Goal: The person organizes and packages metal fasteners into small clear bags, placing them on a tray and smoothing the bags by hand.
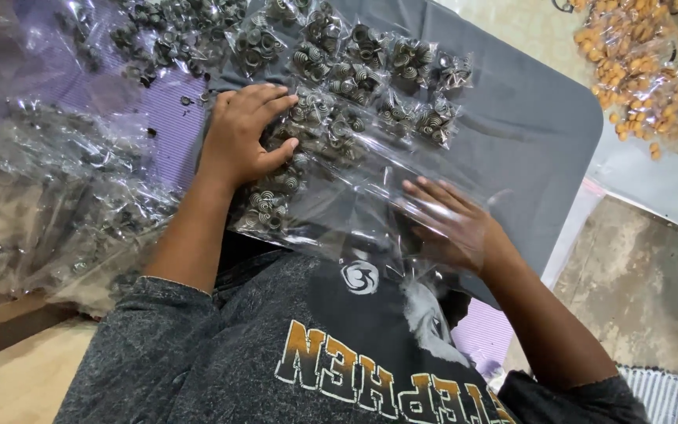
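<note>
Head view, looking down. Your left hand (pixel 241 137) lies palm-down, fingers spread flat, on a clear plastic sheet of pouches (pixel 339 118) filled with small dark metal spiral pieces (pixel 355 78). Grip of that hand: spread, pressing, not pinching. Your right hand (pixel 449 224) sits under the empty, transparent end of the same sheet, fingers extended and slightly apart; seen through the film, and you cannot tell whether it grasps any of it. The sheet rests on a dark grey board (pixel 527 133) across your lap. To your left, a heap of more clear bags with dark pieces (pixel 49 180) on a purple mat (pixel 170 118). Upper right, well apart, bags of orange beads (pixel 637 63).
</note>
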